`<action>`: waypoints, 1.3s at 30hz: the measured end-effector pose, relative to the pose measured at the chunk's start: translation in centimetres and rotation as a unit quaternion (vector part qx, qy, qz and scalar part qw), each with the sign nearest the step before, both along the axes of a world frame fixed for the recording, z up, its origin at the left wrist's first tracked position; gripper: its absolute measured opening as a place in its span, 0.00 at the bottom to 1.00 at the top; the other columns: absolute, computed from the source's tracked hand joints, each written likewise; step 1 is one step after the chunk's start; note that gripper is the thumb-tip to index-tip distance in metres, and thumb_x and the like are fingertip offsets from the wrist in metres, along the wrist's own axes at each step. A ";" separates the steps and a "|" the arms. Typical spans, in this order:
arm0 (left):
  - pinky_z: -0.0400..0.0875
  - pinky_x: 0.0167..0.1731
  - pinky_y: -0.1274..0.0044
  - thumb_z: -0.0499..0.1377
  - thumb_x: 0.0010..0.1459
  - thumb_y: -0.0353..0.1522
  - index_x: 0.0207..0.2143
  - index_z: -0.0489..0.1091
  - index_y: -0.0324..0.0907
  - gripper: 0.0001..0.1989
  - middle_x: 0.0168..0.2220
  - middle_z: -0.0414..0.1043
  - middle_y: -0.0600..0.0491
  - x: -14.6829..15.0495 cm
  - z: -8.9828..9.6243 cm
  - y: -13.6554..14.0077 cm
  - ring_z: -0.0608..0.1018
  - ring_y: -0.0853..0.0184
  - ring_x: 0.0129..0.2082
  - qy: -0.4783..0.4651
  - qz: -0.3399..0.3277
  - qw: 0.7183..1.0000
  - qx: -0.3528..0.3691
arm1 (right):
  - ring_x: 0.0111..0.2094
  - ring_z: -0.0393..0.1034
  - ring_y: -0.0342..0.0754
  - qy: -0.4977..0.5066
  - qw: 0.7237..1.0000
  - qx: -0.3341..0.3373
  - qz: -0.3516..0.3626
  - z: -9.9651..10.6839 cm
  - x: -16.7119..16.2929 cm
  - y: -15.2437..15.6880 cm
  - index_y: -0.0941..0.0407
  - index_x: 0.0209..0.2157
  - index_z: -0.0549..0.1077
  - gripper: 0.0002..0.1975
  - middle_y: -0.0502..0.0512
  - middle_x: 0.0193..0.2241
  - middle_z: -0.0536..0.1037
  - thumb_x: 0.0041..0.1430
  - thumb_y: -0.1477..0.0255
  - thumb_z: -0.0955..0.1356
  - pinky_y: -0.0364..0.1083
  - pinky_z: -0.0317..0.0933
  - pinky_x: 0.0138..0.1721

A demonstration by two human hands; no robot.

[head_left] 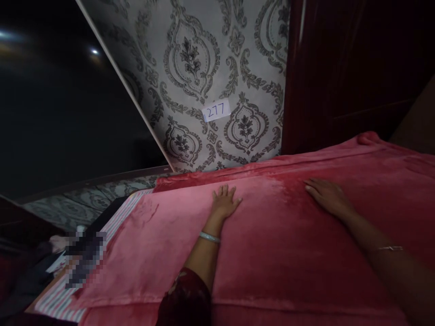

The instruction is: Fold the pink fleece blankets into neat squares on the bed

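1. Grasping nothing: left hand (224, 203) flat, fingers spread; right hand (329, 194) flat, fingers closer together; both on pink-red blanket (278, 253), toward its far edge.
2. Laid over striped cloth (56, 299), with that cloth's left edge showing.
3. Judged soft, limp, fairly heavy, not fragile; best held by edges or corners.
4. Beyond far edge: patterned wall (234, 45), paper label "277" (216, 110).

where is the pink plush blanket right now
In the head view, the pink plush blanket covers the lower centre and right, beneath the left hand and right hand, below the grey-patterned wallpaper.
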State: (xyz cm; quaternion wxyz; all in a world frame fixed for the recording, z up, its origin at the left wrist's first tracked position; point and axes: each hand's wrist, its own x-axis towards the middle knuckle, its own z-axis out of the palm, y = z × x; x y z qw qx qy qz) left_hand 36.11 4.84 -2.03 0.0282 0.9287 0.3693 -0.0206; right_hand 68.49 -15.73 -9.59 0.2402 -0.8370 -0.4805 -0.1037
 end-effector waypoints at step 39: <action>0.54 0.66 0.51 0.42 0.70 0.42 0.70 0.55 0.41 0.31 0.73 0.49 0.41 -5.3 1.8 5.3 0.52 0.52 0.73 -0.075 0.220 0.969 0.086 | 0.66 0.60 0.58 0.007 0.999 -0.038 -0.007 0.5 -0.1 0.0 0.55 0.61 0.72 0.28 0.60 0.63 0.70 0.70 0.61 0.54 0.60 0.56 0.64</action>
